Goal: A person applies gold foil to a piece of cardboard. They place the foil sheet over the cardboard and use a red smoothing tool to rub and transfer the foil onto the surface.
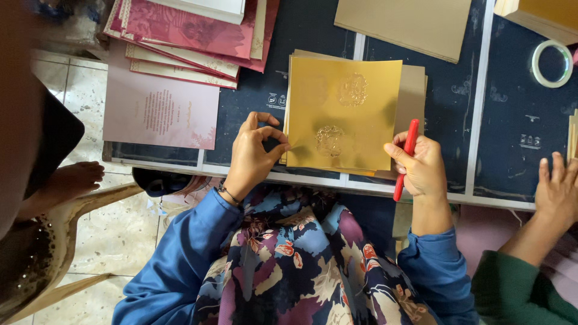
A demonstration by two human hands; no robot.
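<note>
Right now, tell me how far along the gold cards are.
Done: nothing shows as finished. In hand: the left hand pinches the top gold card, and the right hand holds a red pen. Left: the beige stack underneath and the pink cards lie untouched.

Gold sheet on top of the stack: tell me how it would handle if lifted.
The gold sheet lies flat and looks thin, so probably light and a bit bendy. Its shiny face likely slides easily. The left hand pinches its edge; the embossed marks might crease.

Pink & maroon cards (180, 36) were stacked top left on dark tabletop (518, 120); tape roll (551, 63) lay far right, w/ brown sheet (409, 24) up top.
</note>
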